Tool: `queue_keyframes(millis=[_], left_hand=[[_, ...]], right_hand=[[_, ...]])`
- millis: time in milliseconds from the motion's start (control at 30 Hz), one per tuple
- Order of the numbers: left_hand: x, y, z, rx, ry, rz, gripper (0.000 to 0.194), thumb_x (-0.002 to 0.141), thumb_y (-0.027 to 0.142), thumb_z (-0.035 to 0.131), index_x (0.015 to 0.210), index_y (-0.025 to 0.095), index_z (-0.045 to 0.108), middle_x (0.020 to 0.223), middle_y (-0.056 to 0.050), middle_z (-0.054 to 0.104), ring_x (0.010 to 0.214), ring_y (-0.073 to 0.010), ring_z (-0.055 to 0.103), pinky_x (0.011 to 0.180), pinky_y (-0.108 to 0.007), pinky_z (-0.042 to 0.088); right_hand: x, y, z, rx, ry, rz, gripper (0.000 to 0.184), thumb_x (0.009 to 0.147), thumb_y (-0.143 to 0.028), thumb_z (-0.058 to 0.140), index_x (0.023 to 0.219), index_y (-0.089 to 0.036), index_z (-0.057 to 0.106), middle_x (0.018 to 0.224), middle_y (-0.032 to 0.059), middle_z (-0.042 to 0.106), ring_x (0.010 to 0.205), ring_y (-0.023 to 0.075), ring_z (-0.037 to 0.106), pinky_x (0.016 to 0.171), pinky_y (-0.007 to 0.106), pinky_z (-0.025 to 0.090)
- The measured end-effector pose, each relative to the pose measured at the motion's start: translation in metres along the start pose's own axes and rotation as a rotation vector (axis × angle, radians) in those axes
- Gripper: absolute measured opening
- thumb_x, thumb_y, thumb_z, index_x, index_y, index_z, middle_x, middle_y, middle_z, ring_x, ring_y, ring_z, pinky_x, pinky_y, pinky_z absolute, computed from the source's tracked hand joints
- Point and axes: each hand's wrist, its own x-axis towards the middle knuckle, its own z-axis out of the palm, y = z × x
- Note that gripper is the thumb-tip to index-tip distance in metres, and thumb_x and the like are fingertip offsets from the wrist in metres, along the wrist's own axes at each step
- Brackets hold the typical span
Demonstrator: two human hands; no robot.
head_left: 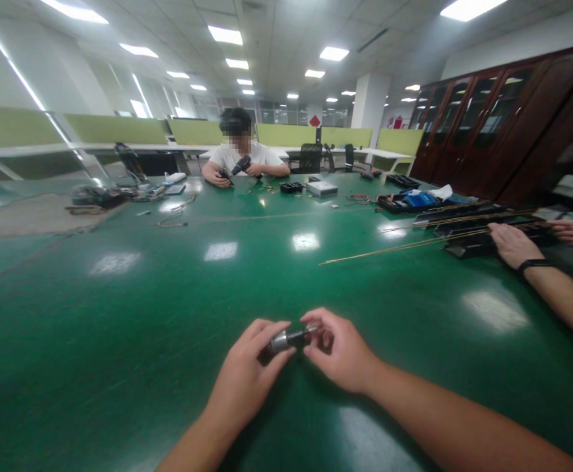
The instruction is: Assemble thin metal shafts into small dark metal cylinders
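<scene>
Low over the green tabletop, my left hand (250,364) grips a short cylindrical tool (279,342) between thumb and fingers. The tool has a silver metal body, a black section and a narrow tip pointing right; its exact kind is unclear. Curled around that narrow end is my right hand (343,351), with thumb and fingertips closing on it. Part of the tool's left end is hidden in my left palm, and the tip is partly covered by my right fingers.
Across the green table (178,295), a person (242,157) handles a dark power drill (240,165). At right, another person's hand (513,244) rests on black trays (468,242) beside long thin golden rods (379,252). A white box (322,188) and black tray (291,187) stand farther back.
</scene>
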Motion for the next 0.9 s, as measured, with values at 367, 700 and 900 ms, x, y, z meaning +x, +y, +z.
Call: queue_keyframes(millis=[367, 700, 900], left_hand=[[0.0012, -0.0006, 0.0044, -0.03, -0.024, -0.084, 0.024, 0.083, 0.034, 0.067, 0.105, 0.028, 0.061, 0.101, 0.002, 0.066, 0.092, -0.017, 0.062, 0.081, -0.028, 0.049], [0.0024, -0.0007, 0.0006, -0.069, 0.048, 0.073, 0.017, 0.082, 0.027, 0.069, 0.097, 0.025, 0.062, 0.096, 0.002, 0.065, 0.089, -0.0144, 0.062, 0.08, -0.024, 0.048], [0.0002, -0.0015, 0.0019, -0.073, 0.013, 0.07, 0.017, 0.082, 0.025, 0.069, 0.098, 0.025, 0.063, 0.097, 0.001, 0.066, 0.089, -0.0145, 0.062, 0.079, -0.025, 0.049]], right_hand=[[0.0053, -0.0019, -0.0019, -0.055, 0.023, -0.044, 0.016, 0.077, -0.02, 0.071, 0.093, -0.02, 0.074, 0.083, 0.0014, 0.07, 0.07, 0.0141, 0.06, 0.063, 0.024, 0.044], [0.0047, -0.0057, -0.0024, -0.067, -0.018, -0.032, 0.014, 0.079, -0.023, 0.071, 0.09, -0.017, 0.076, 0.077, 0.0017, 0.069, 0.066, 0.0134, 0.058, 0.06, 0.024, 0.042], [0.0041, -0.009, -0.0033, -0.077, -0.029, -0.052, 0.015, 0.076, -0.021, 0.072, 0.089, -0.016, 0.075, 0.082, 0.003, 0.071, 0.074, 0.0149, 0.063, 0.066, 0.024, 0.045]])
